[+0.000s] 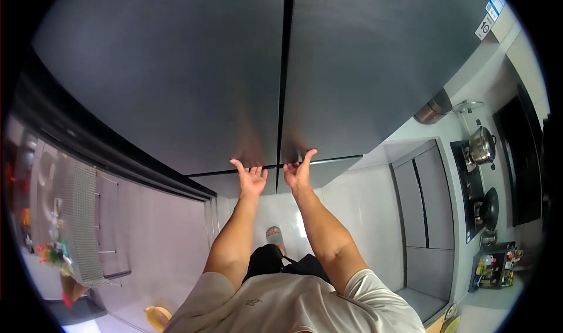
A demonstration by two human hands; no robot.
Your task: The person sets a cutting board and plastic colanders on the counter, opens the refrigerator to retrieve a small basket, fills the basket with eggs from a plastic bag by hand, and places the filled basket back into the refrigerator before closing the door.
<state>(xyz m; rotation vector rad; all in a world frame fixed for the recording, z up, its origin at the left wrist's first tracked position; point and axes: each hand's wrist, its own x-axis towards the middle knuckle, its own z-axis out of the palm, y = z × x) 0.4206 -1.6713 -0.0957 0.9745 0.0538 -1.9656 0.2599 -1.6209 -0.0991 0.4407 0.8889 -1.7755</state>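
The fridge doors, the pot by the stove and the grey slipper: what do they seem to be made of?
Fridge doors: probably coated metal, possibly glass; dark grey and satin, giving only soft, blurred reflections.
Pot: likely stainless steel, polished, judging by its silvery colour and bright highlights.
Slipper: perhaps rubber or foam, matte grey without shine; too small to be sure.

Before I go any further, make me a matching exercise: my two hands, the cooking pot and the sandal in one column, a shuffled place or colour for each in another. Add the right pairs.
Column one:
1. Left hand
2. Cooking pot
3. Right hand
4. Sandal

Column two:
A. At the bottom edge of the right door
B. Down at the pale floor
C. At the bottom edge of the left door
D. Shiny silver

Right pairs: 1-C, 2-D, 3-A, 4-B.
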